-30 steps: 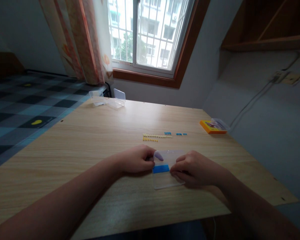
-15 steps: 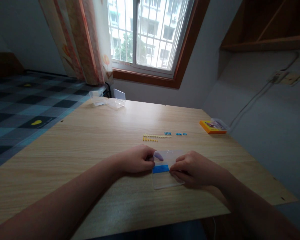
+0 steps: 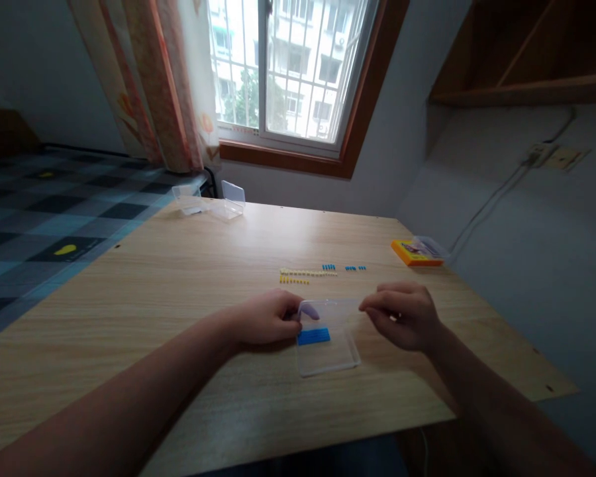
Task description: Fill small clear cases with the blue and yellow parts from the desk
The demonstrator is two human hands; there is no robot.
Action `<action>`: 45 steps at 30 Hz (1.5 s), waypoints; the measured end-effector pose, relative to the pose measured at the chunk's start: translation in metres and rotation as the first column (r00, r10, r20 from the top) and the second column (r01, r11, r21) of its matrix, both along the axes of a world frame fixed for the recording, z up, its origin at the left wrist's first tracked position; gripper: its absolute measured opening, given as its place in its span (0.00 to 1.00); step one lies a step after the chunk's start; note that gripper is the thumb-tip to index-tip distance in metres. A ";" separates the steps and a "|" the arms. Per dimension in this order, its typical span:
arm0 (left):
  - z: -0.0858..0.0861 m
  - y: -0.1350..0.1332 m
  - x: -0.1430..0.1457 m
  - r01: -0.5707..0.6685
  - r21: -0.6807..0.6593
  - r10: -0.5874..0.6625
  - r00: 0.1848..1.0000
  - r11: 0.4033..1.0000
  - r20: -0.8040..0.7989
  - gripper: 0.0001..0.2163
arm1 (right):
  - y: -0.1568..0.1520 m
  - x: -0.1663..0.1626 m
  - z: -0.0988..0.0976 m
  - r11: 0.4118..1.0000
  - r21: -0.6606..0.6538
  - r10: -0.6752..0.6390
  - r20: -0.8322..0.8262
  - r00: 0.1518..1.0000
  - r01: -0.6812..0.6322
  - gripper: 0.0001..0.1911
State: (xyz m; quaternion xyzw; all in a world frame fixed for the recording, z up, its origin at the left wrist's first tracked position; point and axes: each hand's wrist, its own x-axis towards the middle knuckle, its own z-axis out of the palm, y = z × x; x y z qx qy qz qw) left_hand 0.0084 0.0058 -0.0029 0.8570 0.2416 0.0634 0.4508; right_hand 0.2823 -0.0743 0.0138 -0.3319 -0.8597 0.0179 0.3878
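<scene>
A clear plastic box (image 3: 328, 366) lies on the table in front of me. Inside it, on the left side, several blue pieces (image 3: 314, 336) sit packed together in a flat block. My left hand (image 3: 273, 318) grips the box's left edge, its thumb showing through the plastic. My right hand (image 3: 400, 315) hovers by the upper right corner of the box, thumb and forefinger pinched; whether a small piece is between them is hidden. Just beyond the box, rows of small cream pieces (image 3: 308, 273), yellow pieces (image 3: 293, 281) and blue pieces (image 3: 328, 267) are lined up.
Two open clear boxes (image 3: 228, 209) stand at the table's far left corner. A yellow-orange box (image 3: 417, 253) with a clear cover lies near the right edge, by the wall. Left of the table (image 3: 203, 258) is a bed with a checked cover (image 3: 79, 205).
My right hand has moved up and away from the blue pieces to the box's upper right corner. My left hand keeps its hold on the box. The view has shifted slightly.
</scene>
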 end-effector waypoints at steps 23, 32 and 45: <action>-0.008 0.015 -0.008 -0.032 -0.052 0.037 0.994 0.998 0.104 0.16 | 0.072 -0.008 -0.066 0.782 -0.145 -0.620 -0.082 0.780 0.606 0.12; -0.013 0.020 -0.010 -0.056 -0.169 0.067 0.996 0.984 0.059 0.19 | 0.082 -0.005 -0.074 0.713 -0.102 -0.702 -0.090 0.707 0.694 0.22; -0.021 0.017 -0.012 -0.049 -0.333 0.092 0.989 0.942 0.114 0.14 | 0.124 0.015 -0.091 0.618 -0.177 -0.781 -0.250 0.573 0.766 0.29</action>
